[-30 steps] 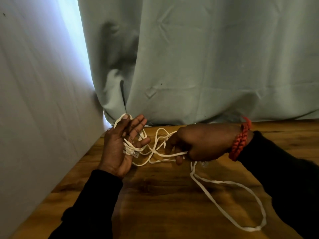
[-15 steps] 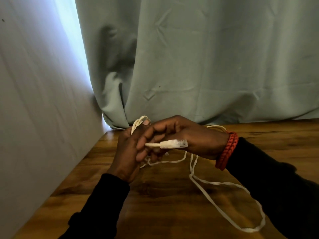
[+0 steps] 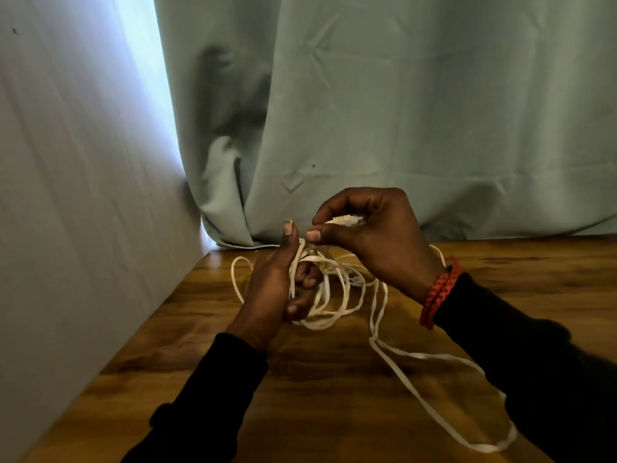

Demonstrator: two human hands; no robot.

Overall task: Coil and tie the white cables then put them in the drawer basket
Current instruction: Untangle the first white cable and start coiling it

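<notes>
One white cable (image 3: 334, 292), two hands, one bracelet (image 3: 440, 292).

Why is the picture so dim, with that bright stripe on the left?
Head view: daylight leaks through the gap beside the curtain, glaring bluish-white; the hands, white cable and table sit in soft shade; the wide lens bows the edges; the plug looks slightly blurred.

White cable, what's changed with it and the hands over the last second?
The right hand took hold of the plug and lifted it above the left hand, which closed its grip on the coils. The long loop of white cable stayed on the table.
</notes>
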